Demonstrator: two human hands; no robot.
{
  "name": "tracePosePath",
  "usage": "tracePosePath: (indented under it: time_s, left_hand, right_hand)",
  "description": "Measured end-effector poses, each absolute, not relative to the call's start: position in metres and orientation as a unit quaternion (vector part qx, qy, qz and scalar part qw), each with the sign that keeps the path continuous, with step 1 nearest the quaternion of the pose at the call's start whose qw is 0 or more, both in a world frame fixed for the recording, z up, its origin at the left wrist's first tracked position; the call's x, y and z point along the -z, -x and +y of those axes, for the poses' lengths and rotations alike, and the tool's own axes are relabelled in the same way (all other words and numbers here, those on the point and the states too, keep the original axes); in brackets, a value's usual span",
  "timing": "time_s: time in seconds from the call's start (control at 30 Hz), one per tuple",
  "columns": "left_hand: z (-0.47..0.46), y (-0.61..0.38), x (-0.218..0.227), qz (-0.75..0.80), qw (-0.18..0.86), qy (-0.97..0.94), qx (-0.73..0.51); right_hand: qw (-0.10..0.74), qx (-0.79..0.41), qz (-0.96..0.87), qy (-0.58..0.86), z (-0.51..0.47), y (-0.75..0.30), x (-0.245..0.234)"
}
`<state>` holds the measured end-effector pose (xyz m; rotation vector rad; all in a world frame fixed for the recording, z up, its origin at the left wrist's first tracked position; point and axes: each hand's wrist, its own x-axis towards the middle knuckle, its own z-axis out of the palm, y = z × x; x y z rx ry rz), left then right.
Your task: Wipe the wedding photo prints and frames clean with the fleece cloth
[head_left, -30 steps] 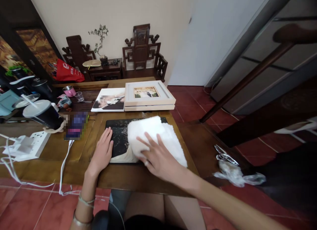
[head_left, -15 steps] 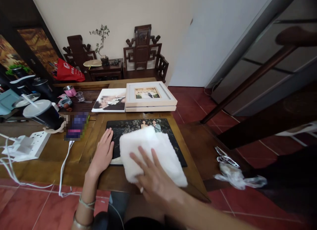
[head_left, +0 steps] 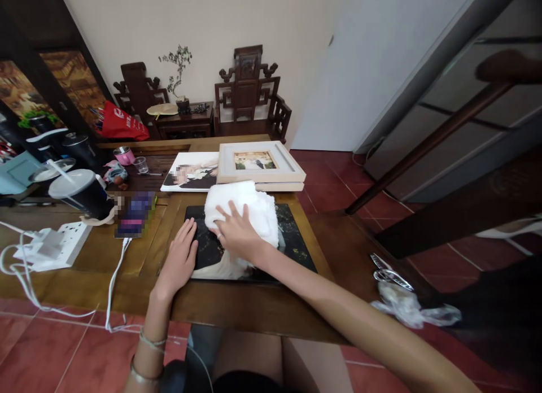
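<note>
A dark photo panel [head_left: 296, 249] with a glossy printed picture lies flat on the wooden table. My right hand [head_left: 237, 229] has hold of a folded, fluffy white cloth [head_left: 265, 209], its fingers spread over the top and pressing it onto the panel's far half. The cloth hides part of the picture and reaches past the panel's far edge. At the panel's left edge rests my left hand [head_left: 180, 254], flat and open, fingertips on the border and nothing held in it.
Behind the panel lie framed pictures [head_left: 292, 167] and a white-edged photo print [head_left: 190, 173]. A charging phone [head_left: 135, 215], a power strip [head_left: 71, 243] and a lidded cup [head_left: 80, 192] stand left. Scissors [head_left: 392, 274] and a plastic bag [head_left: 402, 305] lie lower right.
My right hand has slid the white cloth away from me and slightly left, uncovering the panel's near part. My left hand stays at the panel's left edge.
</note>
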<state>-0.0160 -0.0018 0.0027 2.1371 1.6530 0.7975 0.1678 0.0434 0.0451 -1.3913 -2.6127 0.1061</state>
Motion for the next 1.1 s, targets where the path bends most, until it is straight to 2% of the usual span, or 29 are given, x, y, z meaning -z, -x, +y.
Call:
tracePosePath:
  time_s: [0.2, 0.37, 0.47, 0.67, 0.9, 1.1]
  left_hand:
    - [-0.001, 0.017, -0.003, 0.575, 0.166, -0.755, -0.269]
    - [-0.002, 0.015, -0.005, 0.575, 0.157, -0.758, -0.264]
    - [-0.003, 0.013, -0.005, 0.58, 0.157, -0.755, -0.262]
    - [-0.004, 0.014, -0.006, 0.588, 0.182, -0.734, -0.285]
    - [-0.008, 0.007, -0.021, 0.56, 0.195, -0.722, -0.357]
    - [-0.007, 0.006, -0.021, 0.569, 0.182, -0.753, -0.277]
  right_hand:
    - [0.056, -0.132, -0.908, 0.393, -0.032, -0.177, -0.047]
    - [0.075, -0.193, -0.906, 0.368, -0.051, -0.206, -0.059]
    - [0.071, -0.168, -0.896, 0.405, -0.023, -0.211, -0.062]
    - [0.096, -0.036, -0.854, 0.51, 0.02, -0.176, -0.047]
    - [0.094, -0.098, -0.934, 0.33, -0.016, -0.166, -0.043]
    - [0.125, -0.209, -0.933, 0.263, -0.043, -0.214, -0.06]
